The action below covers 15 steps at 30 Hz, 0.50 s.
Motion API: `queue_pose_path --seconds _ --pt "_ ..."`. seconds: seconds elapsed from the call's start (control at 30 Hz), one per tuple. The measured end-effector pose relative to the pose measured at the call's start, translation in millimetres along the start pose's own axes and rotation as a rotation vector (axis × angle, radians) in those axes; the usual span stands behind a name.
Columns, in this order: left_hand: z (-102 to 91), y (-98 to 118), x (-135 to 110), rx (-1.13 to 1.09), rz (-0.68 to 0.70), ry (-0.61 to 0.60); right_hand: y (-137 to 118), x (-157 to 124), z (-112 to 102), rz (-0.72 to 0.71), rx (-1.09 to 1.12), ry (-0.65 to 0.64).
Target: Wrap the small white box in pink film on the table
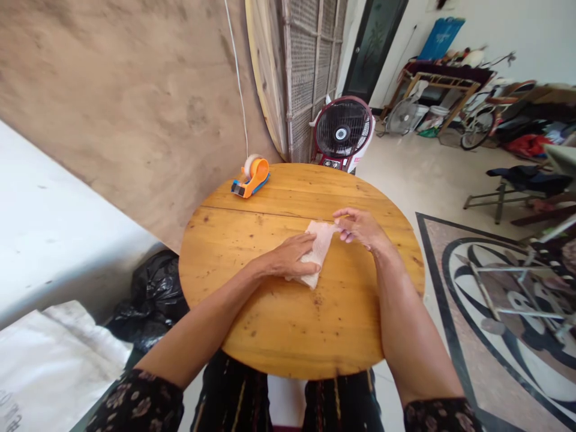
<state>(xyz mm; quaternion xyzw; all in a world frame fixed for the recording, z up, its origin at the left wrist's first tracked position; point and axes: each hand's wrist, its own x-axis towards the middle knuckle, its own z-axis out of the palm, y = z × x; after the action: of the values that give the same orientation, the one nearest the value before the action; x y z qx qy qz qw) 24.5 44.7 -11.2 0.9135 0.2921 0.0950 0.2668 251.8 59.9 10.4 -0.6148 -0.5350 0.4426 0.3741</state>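
A pale pink packet (pixel 321 245), which looks wrapped in thin, slightly crinkled sheet, lies slantwise on the round wooden table (pixel 288 327). What is inside it I cannot make out. Across its left side rests my left hand (pixel 294 255), thumb towards the near end and fingers over the far part, holding it down. My right hand (pixel 355 228) is at the packet's far right corner, with thumb and forefinger pinching a small drawn-out end of the wrapping. The other fingers of that hand are loosely curled.
An orange and blue tape dispenser (pixel 254 177) with a roll of tape stands at the table's far left edge. Behind the table is a fan (pixel 342 129). Black plastic bags (pixel 155 294) and a white sack (pixel 58 366) lie at left. A folding stool (pixel 517 189) stands right.
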Motion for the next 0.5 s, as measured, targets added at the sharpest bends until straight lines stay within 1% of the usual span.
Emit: queue_pose_path --seconds 0.1,0.17,0.33,0.43,0.5 --pt "-0.4 0.4 0.9 -0.005 0.010 0.009 -3.2 -1.7 0.6 -0.006 0.064 -0.024" --pt "-0.7 0.3 1.0 -0.023 0.029 0.018 -4.6 -3.6 -0.4 -0.005 0.067 -0.064" --pt "-1.8 1.0 0.7 -0.098 0.034 0.051 -3.4 -4.9 1.4 -0.033 -0.022 -0.208" --pt "-2.3 2.0 0.6 -0.124 0.066 0.061 1.6 -0.8 6.8 -0.083 -0.102 -0.253" --pt "-2.7 2.8 0.9 -0.115 0.072 0.065 7.2 3.9 11.4 -0.134 -0.121 -0.260"
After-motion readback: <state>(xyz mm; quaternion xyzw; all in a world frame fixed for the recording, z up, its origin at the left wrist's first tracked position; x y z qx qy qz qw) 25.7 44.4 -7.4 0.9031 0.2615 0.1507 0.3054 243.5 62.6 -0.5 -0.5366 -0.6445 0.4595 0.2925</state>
